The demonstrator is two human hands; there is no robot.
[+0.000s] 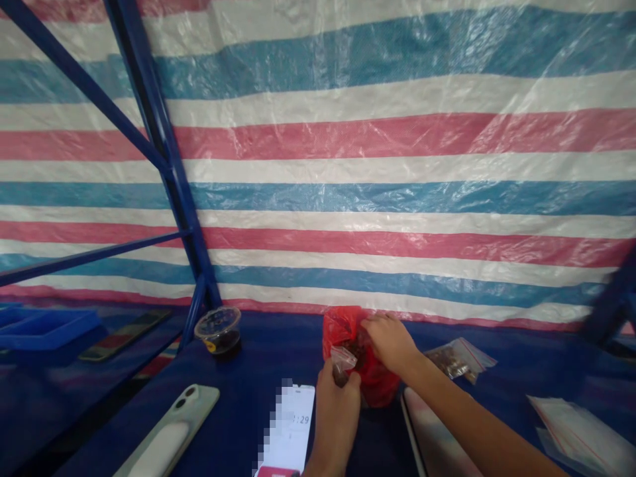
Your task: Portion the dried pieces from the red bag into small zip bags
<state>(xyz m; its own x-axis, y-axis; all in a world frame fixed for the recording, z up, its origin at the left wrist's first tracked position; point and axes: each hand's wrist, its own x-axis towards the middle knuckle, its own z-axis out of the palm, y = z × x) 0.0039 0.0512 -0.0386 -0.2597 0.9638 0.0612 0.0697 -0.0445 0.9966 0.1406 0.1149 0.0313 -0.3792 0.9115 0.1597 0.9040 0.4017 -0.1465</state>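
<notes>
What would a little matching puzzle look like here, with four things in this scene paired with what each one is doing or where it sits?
Things:
1. Left hand
2. Right hand
3. Clear plastic cup
4. Pale green phone

Places or states:
A. Standing beside the blue metal post
B. Holding a small clear zip bag
C. Lying on the blue tabletop
D. Touching the red plastic bag

Right pairs: 1-B, 2-D, 3-A, 4-C.
</notes>
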